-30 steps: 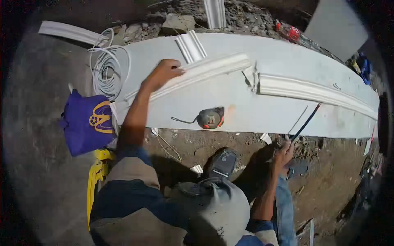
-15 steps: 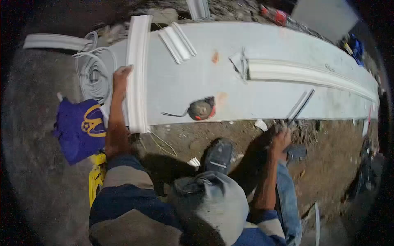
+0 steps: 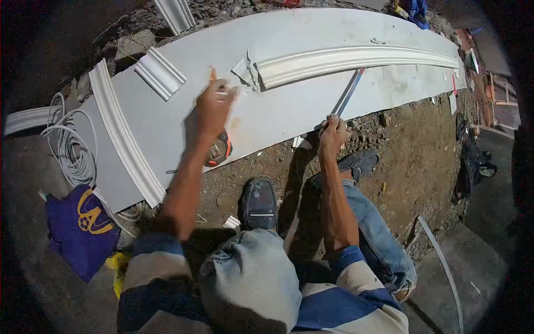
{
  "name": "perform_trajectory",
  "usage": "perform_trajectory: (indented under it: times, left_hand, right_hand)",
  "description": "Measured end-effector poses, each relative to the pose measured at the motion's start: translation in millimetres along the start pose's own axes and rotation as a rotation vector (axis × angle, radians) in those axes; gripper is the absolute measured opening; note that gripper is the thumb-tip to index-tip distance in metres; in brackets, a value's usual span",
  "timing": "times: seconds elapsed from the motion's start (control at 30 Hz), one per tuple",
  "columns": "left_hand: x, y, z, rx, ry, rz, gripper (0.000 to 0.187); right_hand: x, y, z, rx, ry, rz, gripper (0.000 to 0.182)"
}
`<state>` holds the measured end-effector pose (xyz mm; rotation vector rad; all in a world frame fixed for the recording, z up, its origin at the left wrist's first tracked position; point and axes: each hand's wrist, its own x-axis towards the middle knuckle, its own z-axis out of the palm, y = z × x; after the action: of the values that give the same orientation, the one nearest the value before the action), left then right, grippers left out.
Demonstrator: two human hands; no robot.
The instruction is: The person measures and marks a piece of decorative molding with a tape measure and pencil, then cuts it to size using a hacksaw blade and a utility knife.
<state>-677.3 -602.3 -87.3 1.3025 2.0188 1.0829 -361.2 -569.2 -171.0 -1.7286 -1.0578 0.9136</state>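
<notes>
My left hand (image 3: pixel 214 108) is raised over the white board (image 3: pixel 267 125), fingers loosely bent and apart, slightly blurred; a pale patch shows between them. Below its wrist, partly covered by the forearm, lies a round dark tape measure (image 3: pixel 218 150) with orange-red edges. My right hand (image 3: pixel 332 133) is closed around one end of a long thin metal blade (image 3: pixel 347 94), like a hacksaw blade, its reddish tip pointing away toward a long cream moulding (image 3: pixel 356 58). Left of my left hand, a white moulding (image 3: pixel 122 131) lies across the board, and a short moulding piece (image 3: pixel 160 73) rests beyond it.
Coiled white cable (image 3: pixel 72 150) and a purple bag (image 3: pixel 83 231) lie at left on the floor. Rubble (image 3: pixel 222 11) borders the board's far side. My shoe (image 3: pixel 260 203) stands on the dirt near a white scrap (image 3: pixel 232 222). A thin strip (image 3: pixel 442 256) lies at right.
My left hand has let go of the white moulding and moved right over the board. My right hand still holds the blade. The view has shifted to the right.
</notes>
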Motion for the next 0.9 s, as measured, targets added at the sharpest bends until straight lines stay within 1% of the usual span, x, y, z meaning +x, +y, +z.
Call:
perform_trajectory:
  times: [0.03, 0.07, 0.1, 0.13, 0.17, 0.2, 0.23, 0.27, 0.3, 0.33, 0.37, 0.4, 0.47, 0.5, 0.53, 0.6, 0.63, 0.67, 0.7, 0.73, 0.8, 0.83, 0.87, 0.9]
  left_hand:
    - [6, 18, 19, -0.098, -0.057, -0.155, 0.045]
    - [13, 25, 37, -0.235, -0.146, -0.331, 0.045]
    - [18, 28, 51, -0.1, -0.18, -0.348, 0.043]
    - [21, 35, 58, -0.103, -0.176, -0.339, 0.043]
    - [23, 42, 65, -0.068, -0.234, -0.396, 0.043]
    - [25, 44, 70, -0.03, -0.296, -0.453, 0.044]
    - [24, 45, 71, -0.128, -0.285, -0.454, 0.044]
    - [20, 46, 74, -0.121, -0.296, -0.455, 0.044]
    - [19, 49, 75, -0.175, -0.264, -0.471, 0.044]
    - [17, 49, 76, -0.228, -0.232, -0.491, 0.043]
    - [16, 40, 78, -0.325, -0.231, -0.489, 0.043]
    - [16, 35, 75, -0.321, -0.231, -0.494, 0.043]
    - [6, 27, 66, -0.518, -0.133, -0.494, 0.048]
    - [3, 33, 60, -0.402, -0.102, -0.515, 0.045]
    - [0, 22, 55, -0.34, -0.09, -0.408, 0.042]
    - [-18, 31, 29, -0.035, -0.047, -0.176, 0.043]
    - [-28, 35, 16, -0.032, -0.052, -0.177, 0.043]
    - [-39, 38, 3, 0.235, -0.055, -0.045, 0.049]
    - [-51, 38, -9, 0.502, -0.056, 0.092, 0.055]
    - [-60, 36, -18, 0.527, -0.195, -0.022, 0.073]
    - [-80, 25, -29, 0.681, -0.265, 0.067, 0.085]
    - [-88, 20, -33, 0.688, -0.267, 0.066, 0.085]
    - [-94, 15, -37, 0.721, -0.316, 0.094, 0.088]
    - [-97, 11, -38, 0.75, -0.364, 0.122, 0.091]
  right_hand:
    - [4, 5, 2, 0.004, 0.046, -0.041, 0.027]
    - [5, 10, -1, 0.003, 0.046, -0.045, 0.027]
    - [5, 11, -4, -0.029, 0.015, -0.031, 0.027]
    - [11, 18, -6, -0.055, -0.014, -0.023, 0.026]
    - [15, 28, -8, -0.101, 0.008, -0.158, 0.027]
    - [14, 24, -9, -0.096, 0.019, -0.158, 0.027]
    - [10, 16, -9, -0.046, 0.013, -0.106, 0.027]
    - [2, 10, -13, 0.001, 0.004, -0.049, 0.028]
    - [0, 9, -18, -0.139, 0.014, -0.138, 0.027]
    - [-7, 4, -21, -0.14, 0.013, -0.129, 0.027]
    - [-14, -1, -25, -0.06, 0.016, -0.035, 0.033]
    - [-16, -1, -26, 0.023, 0.02, 0.053, 0.039]
    - [-20, 5, -29, -0.018, 0.069, -0.063, 0.036]
    - [-25, -1, -37, -0.037, 0.037, 0.017, 0.035]
    - [-27, -6, -40, -0.055, 0.007, 0.094, 0.035]
    - [-17, 2, -41, -0.043, 0.028, 0.07, 0.033]
    - [-11, 2, -39, -0.115, 0.029, -0.011, 0.033]
    - [-8, 1, -37, -0.185, 0.03, -0.088, 0.034]
    - [-6, -13, -32, -0.214, 0.015, -0.146, 0.036]
    - [-5, -28, -26, -0.209, 0.015, -0.137, 0.036]
    - [0, -48, -12, -0.117, 0.05, -0.009, 0.036]
    - [8, -42, -6, -0.215, 0.101, -0.113, 0.039]
    - [11, -36, -2, -0.212, 0.098, -0.11, 0.039]
    - [12, -45, 2, -0.147, 0.076, -0.032, 0.041]
